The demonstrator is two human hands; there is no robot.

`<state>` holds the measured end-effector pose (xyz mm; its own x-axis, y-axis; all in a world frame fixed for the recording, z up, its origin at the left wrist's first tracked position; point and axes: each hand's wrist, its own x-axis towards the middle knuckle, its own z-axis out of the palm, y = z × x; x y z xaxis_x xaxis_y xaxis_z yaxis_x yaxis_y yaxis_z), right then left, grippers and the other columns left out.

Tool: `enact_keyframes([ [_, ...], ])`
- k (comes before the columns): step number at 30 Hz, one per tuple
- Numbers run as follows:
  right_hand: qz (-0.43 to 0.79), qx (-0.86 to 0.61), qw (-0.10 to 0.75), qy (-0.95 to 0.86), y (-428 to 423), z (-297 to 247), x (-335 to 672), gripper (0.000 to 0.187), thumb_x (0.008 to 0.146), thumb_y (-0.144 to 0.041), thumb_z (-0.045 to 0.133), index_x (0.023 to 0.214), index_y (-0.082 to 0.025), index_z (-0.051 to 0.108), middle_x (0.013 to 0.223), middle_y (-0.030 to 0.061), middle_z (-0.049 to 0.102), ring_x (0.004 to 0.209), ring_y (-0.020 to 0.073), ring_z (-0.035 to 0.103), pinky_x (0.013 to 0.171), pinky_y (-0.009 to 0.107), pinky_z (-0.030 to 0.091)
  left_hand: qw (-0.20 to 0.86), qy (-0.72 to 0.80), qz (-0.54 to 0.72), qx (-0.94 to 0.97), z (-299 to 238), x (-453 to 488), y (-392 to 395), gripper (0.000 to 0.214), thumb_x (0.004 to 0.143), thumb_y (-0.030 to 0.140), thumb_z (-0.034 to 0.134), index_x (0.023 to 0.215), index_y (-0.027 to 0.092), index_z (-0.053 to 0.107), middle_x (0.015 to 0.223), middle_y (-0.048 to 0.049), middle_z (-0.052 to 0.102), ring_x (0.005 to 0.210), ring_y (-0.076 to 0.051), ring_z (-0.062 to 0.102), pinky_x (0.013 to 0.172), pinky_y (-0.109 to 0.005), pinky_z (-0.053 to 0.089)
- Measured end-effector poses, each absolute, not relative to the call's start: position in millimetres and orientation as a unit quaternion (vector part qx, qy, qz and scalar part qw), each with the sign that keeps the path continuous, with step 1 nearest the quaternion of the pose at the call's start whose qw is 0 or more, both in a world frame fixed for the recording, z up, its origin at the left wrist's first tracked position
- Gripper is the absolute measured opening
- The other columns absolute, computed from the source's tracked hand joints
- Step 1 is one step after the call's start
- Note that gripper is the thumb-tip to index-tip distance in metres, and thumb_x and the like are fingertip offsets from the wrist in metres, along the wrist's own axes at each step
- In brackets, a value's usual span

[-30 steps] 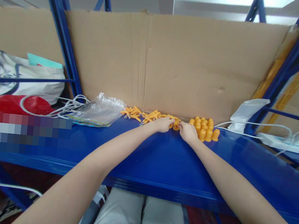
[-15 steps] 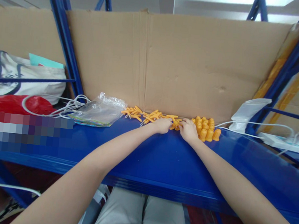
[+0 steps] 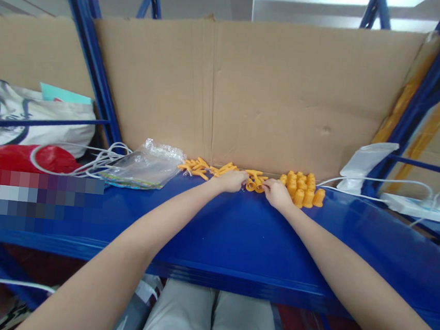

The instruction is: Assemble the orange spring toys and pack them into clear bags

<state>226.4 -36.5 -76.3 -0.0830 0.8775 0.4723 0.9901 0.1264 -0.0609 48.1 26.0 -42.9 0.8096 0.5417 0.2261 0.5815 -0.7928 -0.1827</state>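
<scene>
Both my arms reach across a blue metal shelf (image 3: 236,234) to its back edge. My left hand (image 3: 232,180) rests with curled fingers on a loose pile of small orange plastic pieces (image 3: 200,168). My right hand (image 3: 276,193) is curled too, its fingertips pinching at orange pieces (image 3: 254,183) lying between the two hands. What either hand actually grips is too small to see. Just right of my right hand, a cluster of upright orange caps (image 3: 302,187) stands in rows.
A cardboard sheet (image 3: 250,90) backs the shelf. A clear plastic bag (image 3: 146,164) and white cables (image 3: 88,158) lie to the left, with a red bag (image 3: 13,163) and a white tote (image 3: 33,121) beyond. A white pouch (image 3: 364,163) and power strip (image 3: 414,207) sit right.
My left hand has slid slightly left along the orange pile. A small gap with orange pieces now shows between the two hands. My right hand has barely moved.
</scene>
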Motion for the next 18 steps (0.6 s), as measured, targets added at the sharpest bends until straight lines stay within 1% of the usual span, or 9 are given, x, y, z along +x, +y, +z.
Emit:
enact_keyframes([
  [3, -0.139, -0.649, 0.199, -0.721, -36, -77, 224, 0.031, 0.090, -0.013, 0.042, 0.102, -0.012, 0.070, 0.110, 0.0114, 0.068, 0.102, 0.0210, 0.060, 0.093, 0.030, 0.041, 0.108, -0.337, -0.059, -0.933, -41, 42, 35, 0.042, 0.076, 0.006, 0.049, 0.114, 0.019, 0.060, 0.116, -0.0079, 0.065, 0.107, -0.021, 0.060, 0.087, -0.029, 0.047],
  [5, -0.137, -0.647, 0.196, -0.725, -36, -78, 223, 0.032, 0.089, -0.010, 0.041, 0.101, -0.013, 0.071, 0.110, 0.0108, 0.068, 0.102, 0.0204, 0.060, 0.094, 0.030, 0.041, 0.108, -0.359, -0.028, -0.927, -42, 37, 37, 0.045, 0.077, 0.005, 0.049, 0.118, 0.022, 0.059, 0.122, -0.0065, 0.063, 0.113, -0.021, 0.057, 0.091, -0.029, 0.045],
  [7, -0.131, -0.642, 0.193, -0.731, -36, -78, 222, 0.033, 0.087, -0.008, 0.041, 0.101, -0.013, 0.071, 0.111, 0.0110, 0.068, 0.102, 0.0203, 0.060, 0.094, 0.030, 0.041, 0.125, -0.370, -0.013, -0.921, -44, 34, 37, 0.042, 0.081, 0.006, 0.047, 0.117, 0.023, 0.059, 0.126, -0.0065, 0.061, 0.117, -0.021, 0.055, 0.094, -0.033, 0.045],
  [10, -0.127, -0.635, 0.193, -0.737, -36, -78, 221, 0.033, 0.086, -0.006, 0.041, 0.102, -0.011, 0.070, 0.111, 0.0125, 0.068, 0.103, 0.0209, 0.060, 0.095, 0.030, 0.041, 0.153, -0.362, -0.027, -0.919, -47, 33, 34, 0.039, 0.086, 0.008, 0.043, 0.117, 0.024, 0.060, 0.129, -0.0085, 0.059, 0.121, -0.023, 0.052, 0.096, -0.039, 0.043],
  [15, -0.120, -0.618, 0.207, -0.749, -35, -82, 220, 0.036, 0.083, -0.005, 0.044, 0.109, -0.011, 0.067, 0.117, 0.0131, 0.066, 0.110, 0.0223, 0.058, 0.100, 0.033, 0.040, 0.167, -0.360, -0.052, -0.917, -49, 39, 33, 0.033, 0.087, 0.008, 0.043, 0.104, 0.024, 0.067, 0.122, -0.0102, 0.063, 0.117, -0.026, 0.053, 0.097, -0.045, 0.039],
  [18, -0.115, -0.608, 0.217, -0.755, -32, -85, 221, 0.039, 0.080, -0.006, 0.048, 0.115, -0.011, 0.065, 0.122, 0.0137, 0.063, 0.116, 0.0241, 0.055, 0.103, 0.037, 0.038, 0.176, -0.363, -0.072, -0.912, -48, 41, 36, 0.031, 0.087, 0.009, 0.044, 0.098, 0.023, 0.069, 0.117, -0.0106, 0.065, 0.113, -0.027, 0.056, 0.096, -0.045, 0.038],
])
